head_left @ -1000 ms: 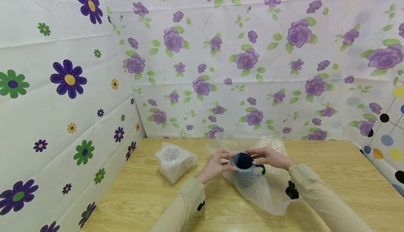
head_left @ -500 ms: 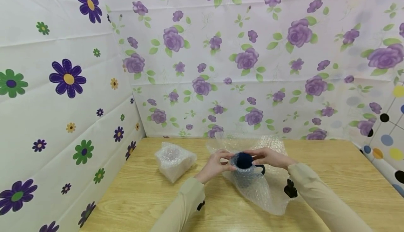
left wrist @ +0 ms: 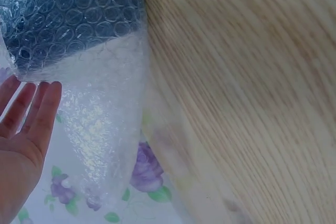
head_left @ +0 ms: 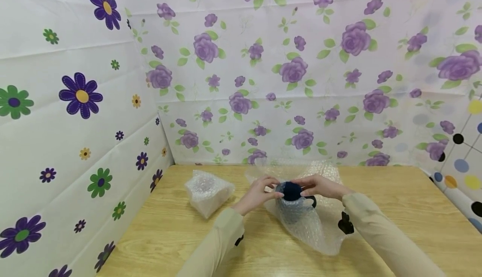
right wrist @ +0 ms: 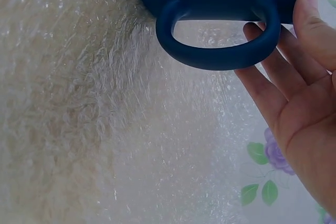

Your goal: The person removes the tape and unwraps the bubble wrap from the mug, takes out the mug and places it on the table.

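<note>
The wooden table fills the floor of a booth whose flowered walls meet its left and far edges; bare wood lies open to the right of the work and along the near edge. Against the frame a second ago, little differs: both hands have drawn slightly closer over the mug's mouth, and the rest lies as it did.

A sheet of bubble wrap spreads over the middle of the table, its near corner well short of the front edge. A wrapped bundle sits apart to the left, near the left wall.

The dark blue mug stands on the sheet at the table's middle, its left side and body swathed in wrap, its handle bare on the right.

The left hand pinches the wrap at the mug's rim from the left; in the left wrist view its fingers lie straight beside the covered mug wall. The right hand holds the rim from the right, fingers behind the handle, thumb on the mug body.
</note>
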A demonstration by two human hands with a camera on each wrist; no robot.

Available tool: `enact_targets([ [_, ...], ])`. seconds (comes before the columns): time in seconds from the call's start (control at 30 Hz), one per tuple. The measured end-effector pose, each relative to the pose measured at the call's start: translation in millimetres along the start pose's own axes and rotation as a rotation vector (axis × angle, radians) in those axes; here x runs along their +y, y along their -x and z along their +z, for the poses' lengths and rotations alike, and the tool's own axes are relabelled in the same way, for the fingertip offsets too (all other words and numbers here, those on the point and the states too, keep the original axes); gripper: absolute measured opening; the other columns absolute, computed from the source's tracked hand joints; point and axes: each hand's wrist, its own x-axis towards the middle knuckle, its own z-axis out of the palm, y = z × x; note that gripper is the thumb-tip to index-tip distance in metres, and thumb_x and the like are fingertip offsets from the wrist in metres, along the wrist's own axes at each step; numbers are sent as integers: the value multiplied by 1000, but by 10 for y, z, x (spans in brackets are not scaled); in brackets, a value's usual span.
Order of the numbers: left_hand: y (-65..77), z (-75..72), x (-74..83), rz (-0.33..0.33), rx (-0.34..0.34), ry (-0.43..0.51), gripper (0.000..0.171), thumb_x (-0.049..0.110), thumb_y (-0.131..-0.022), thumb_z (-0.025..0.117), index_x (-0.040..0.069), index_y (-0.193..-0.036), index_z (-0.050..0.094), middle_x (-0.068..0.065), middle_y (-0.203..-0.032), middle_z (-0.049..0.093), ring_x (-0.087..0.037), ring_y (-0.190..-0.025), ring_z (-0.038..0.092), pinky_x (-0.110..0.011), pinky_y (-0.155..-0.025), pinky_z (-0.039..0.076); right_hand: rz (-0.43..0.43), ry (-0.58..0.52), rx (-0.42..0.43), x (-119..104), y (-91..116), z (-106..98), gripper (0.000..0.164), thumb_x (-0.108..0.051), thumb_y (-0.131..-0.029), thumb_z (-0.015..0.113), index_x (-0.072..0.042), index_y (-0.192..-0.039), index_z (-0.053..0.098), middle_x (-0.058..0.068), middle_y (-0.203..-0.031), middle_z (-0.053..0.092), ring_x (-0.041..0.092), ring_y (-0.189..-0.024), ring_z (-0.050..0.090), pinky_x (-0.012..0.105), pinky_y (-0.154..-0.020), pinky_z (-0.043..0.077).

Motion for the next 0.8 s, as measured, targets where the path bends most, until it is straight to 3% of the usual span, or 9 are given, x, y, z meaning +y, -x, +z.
enact_targets([
  [0.27, -61, -6, 52, -67, -12, -77, 42, 27, -83, 66, 7, -119, 56, -1, -115, 50, -20, -107, 47, -30, -82, 45, 20, -23, 9, 52, -6, -13, 49, -8, -88, 58, 1, -134, 41, 25, -134, 35, 39, -116, 40, 36, -85, 44],
  [0.47, -100, -13, 50, -83, -26, -166, 48, 33, -84, 64, 11, -126, 52, -2, -126, 47, -18, -115, 42, -35, -91, 38, 25, -15, 20, 33, 5, -11, 49, -8, -88, 58, 2, -133, 42, 25, -134, 35, 39, -116, 40, 37, -85, 44],
  [0.8, -122, -7, 11, -70, -58, -168, 50, 37, -88, 58, 10, -129, 50, -5, -130, 45, -20, -122, 36, -38, -97, 31, 34, 6, 24, 14, 10, -14, 50, -9, -88, 58, 2, -134, 40, 25, -134, 35, 41, -117, 38, 38, -85, 43],
])
